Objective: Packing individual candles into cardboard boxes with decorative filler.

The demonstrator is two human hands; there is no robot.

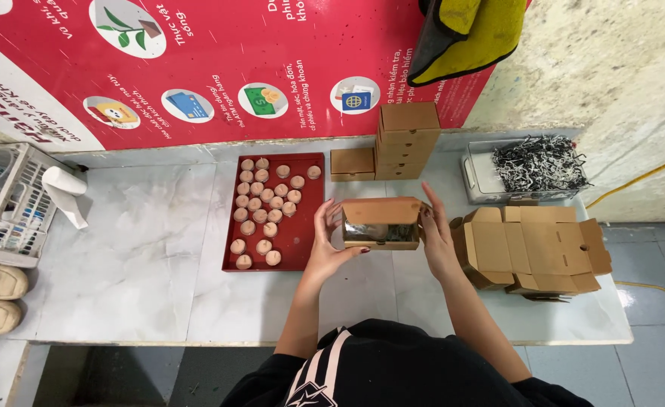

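A small brown cardboard box (pixel 381 223) with its lid partly raised sits between my hands at the middle of the table. My left hand (pixel 327 234) grips its left end, fingers curled around the side. My right hand (pixel 435 226) presses flat against its right end. Shredded filling shows inside through the front opening. A red tray (pixel 302 226) with several round tan cakes lies just left of my left hand.
A stack of closed brown boxes (pixel 406 139) stands at the back, a lower one (pixel 352 163) beside it. Flat unfolded box blanks (pixel 532 249) lie at right. A clear tub of shredded paper (pixel 536 164) is far right. A white basket (pixel 8 203) stands at left.
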